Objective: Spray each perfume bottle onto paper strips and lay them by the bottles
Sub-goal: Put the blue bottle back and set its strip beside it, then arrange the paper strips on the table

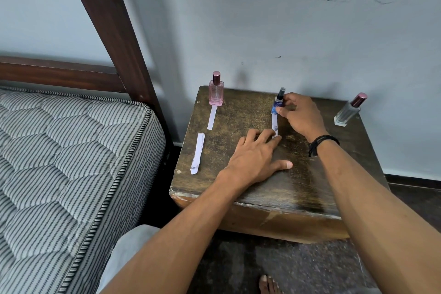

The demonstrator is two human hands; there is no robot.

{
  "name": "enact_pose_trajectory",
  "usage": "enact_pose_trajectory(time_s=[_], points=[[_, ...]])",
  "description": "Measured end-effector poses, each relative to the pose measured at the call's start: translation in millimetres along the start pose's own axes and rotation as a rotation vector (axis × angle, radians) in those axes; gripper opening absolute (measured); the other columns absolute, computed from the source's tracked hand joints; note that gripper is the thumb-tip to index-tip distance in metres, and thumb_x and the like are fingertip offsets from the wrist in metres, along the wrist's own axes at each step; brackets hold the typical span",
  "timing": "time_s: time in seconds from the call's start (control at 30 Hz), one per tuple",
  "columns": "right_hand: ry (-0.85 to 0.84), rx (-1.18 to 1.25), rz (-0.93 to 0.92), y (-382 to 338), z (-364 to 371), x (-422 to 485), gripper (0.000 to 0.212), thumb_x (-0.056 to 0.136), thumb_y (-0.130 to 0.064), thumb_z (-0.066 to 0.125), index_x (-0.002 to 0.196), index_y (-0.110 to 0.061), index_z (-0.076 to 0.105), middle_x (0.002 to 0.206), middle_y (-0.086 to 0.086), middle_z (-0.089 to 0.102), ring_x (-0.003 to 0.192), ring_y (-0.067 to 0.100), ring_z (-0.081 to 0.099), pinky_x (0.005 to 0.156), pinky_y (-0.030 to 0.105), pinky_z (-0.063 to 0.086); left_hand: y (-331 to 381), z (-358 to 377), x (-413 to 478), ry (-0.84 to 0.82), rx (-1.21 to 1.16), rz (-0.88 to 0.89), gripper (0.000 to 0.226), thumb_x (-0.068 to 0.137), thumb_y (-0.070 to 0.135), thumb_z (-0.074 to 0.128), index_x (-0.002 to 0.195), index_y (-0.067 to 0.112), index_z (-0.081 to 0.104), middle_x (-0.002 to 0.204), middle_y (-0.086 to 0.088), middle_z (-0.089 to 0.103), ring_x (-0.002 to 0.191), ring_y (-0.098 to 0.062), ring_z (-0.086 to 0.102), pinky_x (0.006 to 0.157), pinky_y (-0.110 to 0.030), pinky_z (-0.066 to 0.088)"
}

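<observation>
On the worn dark wooden worktop (pixel 238 114) against a pale wall, head view: three perfume bottles stand along the far edge. At far left is a pink glass perfume bottle with a maroon cap (pixel 216 93), with a single white paper strip (pixel 212 117) lying just in front of it. Nearer, by the left edge, lies a stack of white paper strips (pixel 198 153). At centre is a small blue perfume bottle with a black sprayer (pixel 278 102). The right hand (pixel 300 117), a black cord bracelet (pixel 322 143) at its wrist, has its grip clasped on this bottle between thumb and fingers. A second white strip (pixel 275 124) runs from the bottle's base toward the viewer. The left hand (pixel 253 157) lies flat, grip released, with straight fingertips on that strip's near end. At far right stands a clear rectangular glass bottle with a maroon cap (pixel 347 113), well apart from both hands. A grey striped mattress (pixel 59 150) lies left of the worktop.
</observation>
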State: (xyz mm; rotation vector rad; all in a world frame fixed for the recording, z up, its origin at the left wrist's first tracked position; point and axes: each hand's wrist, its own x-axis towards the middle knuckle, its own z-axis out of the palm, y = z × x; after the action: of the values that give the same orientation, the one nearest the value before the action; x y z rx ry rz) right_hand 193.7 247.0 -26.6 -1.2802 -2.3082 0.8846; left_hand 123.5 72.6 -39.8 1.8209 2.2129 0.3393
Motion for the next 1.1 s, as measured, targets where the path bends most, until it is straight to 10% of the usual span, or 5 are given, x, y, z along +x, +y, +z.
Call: enact_pose_trajectory(time_s=[0.37, 0.53, 0.87, 1.1], points=[[-0.029, 0.139, 0.048, -2, -5, -6, 0.056, 0.086, -0.003, 0.077, 0.137, -0.023, 0.062, 0.117, -0.006, 0.071, 0.101, 0.015, 0.070, 0.099, 0.037, 0.053, -1, -1, 2, 0.050, -0.120, -0.020, 0.074, 0.092, 0.066, 0.051, 0.150, 0.021, 0.041, 0.148, -0.002, 0.036, 0.134, -0.029, 0.032, 0.111, -0.047, 0.034], [0.080, 0.222, 0.101, 4, -7, -28, 0.052, 0.092, 0.001, 0.070, 0.138, -0.021, 0.061, 0.118, -0.007, 0.068, 0.098, 0.011, 0.064, 0.077, 0.015, 0.043, -4, -5, 3, 0.076, -0.176, -0.025, 0.067, 0.093, 0.060, 0.054, 0.145, 0.018, 0.047, 0.146, -0.004, 0.040, 0.132, -0.028, 0.037, 0.113, -0.044, 0.035], [0.232, 0.260, 0.288, 0, -21, -71, 0.030, 0.091, -0.005, 0.061, 0.091, -0.034, 0.070, 0.098, -0.011, 0.075, 0.097, 0.014, 0.071, 0.092, 0.044, 0.059, -8, -16, 0, 0.222, -0.268, -0.076, 0.030, 0.097, 0.034, 0.060, 0.119, 0.015, 0.068, 0.122, -0.001, 0.057, 0.115, -0.021, 0.053, 0.104, -0.035, 0.043], [0.037, 0.138, 0.222, -25, -14, -114, 0.012, 0.092, -0.023, 0.071, 0.089, -0.034, 0.072, 0.098, -0.015, 0.074, 0.091, 0.014, 0.072, 0.090, 0.039, 0.056, -16, -36, -3, 0.345, -0.335, -0.214, 0.016, 0.097, 0.023, 0.060, 0.103, 0.017, 0.073, 0.109, 0.002, 0.064, 0.094, -0.013, 0.059, 0.091, -0.031, 0.050]])
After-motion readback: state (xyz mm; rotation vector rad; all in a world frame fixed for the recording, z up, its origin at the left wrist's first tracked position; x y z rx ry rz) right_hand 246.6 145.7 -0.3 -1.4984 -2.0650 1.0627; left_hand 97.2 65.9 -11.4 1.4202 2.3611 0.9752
